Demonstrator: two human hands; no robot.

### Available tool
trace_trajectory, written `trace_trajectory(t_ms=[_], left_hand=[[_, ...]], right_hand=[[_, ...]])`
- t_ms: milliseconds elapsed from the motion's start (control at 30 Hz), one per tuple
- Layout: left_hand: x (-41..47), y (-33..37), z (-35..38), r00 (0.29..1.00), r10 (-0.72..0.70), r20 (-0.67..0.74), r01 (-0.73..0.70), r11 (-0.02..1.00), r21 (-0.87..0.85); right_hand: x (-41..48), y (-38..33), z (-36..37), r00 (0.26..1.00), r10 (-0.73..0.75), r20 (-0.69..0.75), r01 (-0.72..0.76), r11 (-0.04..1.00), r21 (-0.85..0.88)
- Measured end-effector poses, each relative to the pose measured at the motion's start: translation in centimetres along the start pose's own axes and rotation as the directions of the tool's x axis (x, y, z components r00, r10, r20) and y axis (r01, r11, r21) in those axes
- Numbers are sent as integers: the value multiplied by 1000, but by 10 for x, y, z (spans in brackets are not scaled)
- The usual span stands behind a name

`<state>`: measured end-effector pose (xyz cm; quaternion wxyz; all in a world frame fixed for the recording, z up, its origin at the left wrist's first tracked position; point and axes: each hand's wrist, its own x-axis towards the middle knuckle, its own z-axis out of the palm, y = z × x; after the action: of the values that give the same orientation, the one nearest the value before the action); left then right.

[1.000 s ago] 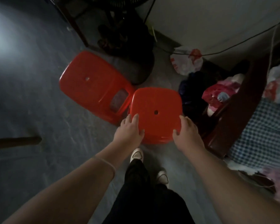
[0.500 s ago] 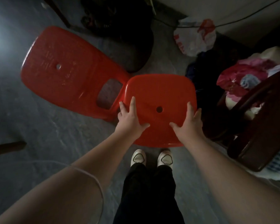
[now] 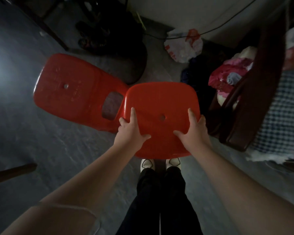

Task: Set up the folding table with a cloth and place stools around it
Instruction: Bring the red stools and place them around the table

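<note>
At frame centre, left hand (image 3: pixel 129 131) and right hand (image 3: pixel 193 131) now clasp the red stool (image 3: pixel 159 102) by its seat edges, nearer than a moment ago, likely lifted for carrying; second stool (image 3: pixel 71 89) at its left.

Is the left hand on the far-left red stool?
No, the left hand grips the left edge of the nearer red stool, the right hand its right edge; no hand touches the other red stool.

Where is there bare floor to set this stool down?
Bare grey floor lies left, between the second red stool and the wooden bar at lower left. Right of the held stool is crowded: clothes pile, plastic bag, dark wooden frame.
</note>
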<state>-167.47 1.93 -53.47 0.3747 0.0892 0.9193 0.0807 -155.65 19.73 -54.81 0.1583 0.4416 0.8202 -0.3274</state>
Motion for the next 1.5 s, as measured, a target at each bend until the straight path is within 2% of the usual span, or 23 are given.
trace_trajectory(t_ms=[300, 467, 667, 867, 1000, 1133, 1267, 1500], left_hand=[[-186, 15, -98, 978, 205, -43, -201, 977, 74], [-275, 23, -125, 948, 315, -42, -304, 938, 167], [-380, 30, -101, 896, 440, -53, -396, 847, 354], [-492, 13, -32, 811, 582, 62, -543, 708, 452], [-582, 12, 36, 711, 680, 179, -671, 582, 459], [-669, 20, 102, 595, 752, 283, -779, 455, 431], [-753, 32, 163, 436, 803, 407, -874, 268, 406], [-887, 53, 273, 147, 779, 609, -939, -83, 333]], right_hand=[[-187, -15, -110, 994, 45, -98, -34, 994, 107], [-290, -3, -146, 984, 87, -153, -58, 982, 181], [-403, 48, -132, 963, 214, -167, -143, 923, 357], [-533, 134, -104, 898, 358, -255, -196, 846, 497], [-646, 205, -95, 812, 497, -306, -269, 783, 560], [-755, 269, -96, 680, 633, -371, -356, 726, 588], [-855, 322, -87, 509, 770, -385, -415, 611, 675], [-995, 403, -50, 227, 933, -280, -406, 352, 843]])
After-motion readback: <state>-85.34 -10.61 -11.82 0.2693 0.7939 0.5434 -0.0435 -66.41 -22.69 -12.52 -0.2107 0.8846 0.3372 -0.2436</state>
